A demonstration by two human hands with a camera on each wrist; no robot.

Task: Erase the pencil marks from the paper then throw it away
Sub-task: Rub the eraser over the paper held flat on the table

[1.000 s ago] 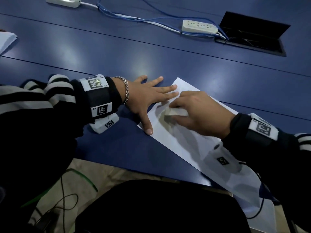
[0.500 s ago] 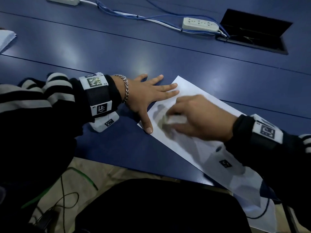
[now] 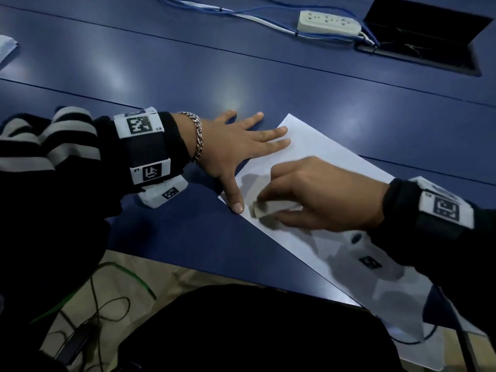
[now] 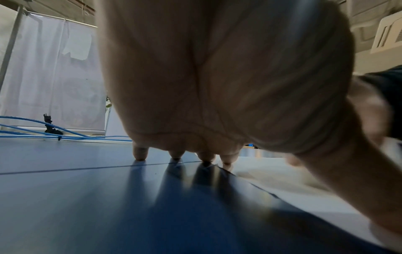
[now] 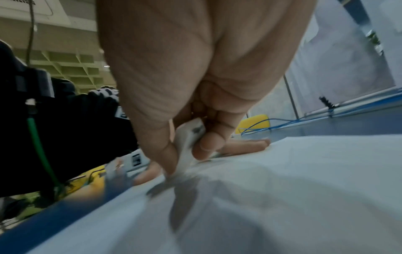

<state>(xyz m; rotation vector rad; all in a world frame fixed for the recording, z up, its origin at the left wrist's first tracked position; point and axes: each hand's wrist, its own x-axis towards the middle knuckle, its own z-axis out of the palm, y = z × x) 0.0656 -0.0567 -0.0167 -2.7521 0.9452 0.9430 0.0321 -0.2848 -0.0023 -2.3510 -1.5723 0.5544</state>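
A white sheet of paper (image 3: 316, 154) lies slantwise on the blue table (image 3: 188, 76), its near end hanging over the table's front edge. My left hand (image 3: 241, 146) lies flat with spread fingers, two fingertips and the thumb pressing the paper's left end. My right hand (image 3: 316, 194) pinches a white eraser (image 3: 268, 208) between thumb and fingers and holds it down on the paper near the left thumb. In the right wrist view the eraser (image 5: 189, 137) meets the paper (image 5: 282, 189) at its lower tip. The left wrist view shows the left hand's fingertips (image 4: 140, 153) on the table. No pencil marks are discernible.
A white power strip (image 3: 327, 22) with blue cables (image 3: 214, 9) lies at the table's far side, beside an open black cable hatch (image 3: 421, 38). Another white paper (image 3: 6, 48) shows at the far left edge. A black chair back (image 3: 255, 331) and floor cables (image 3: 102, 312) lie below the table's front edge.
My right hand has slid the eraser along the paper toward me and slightly left, from beside the left fingers to near the left thumb tip. The left hand has stayed put.
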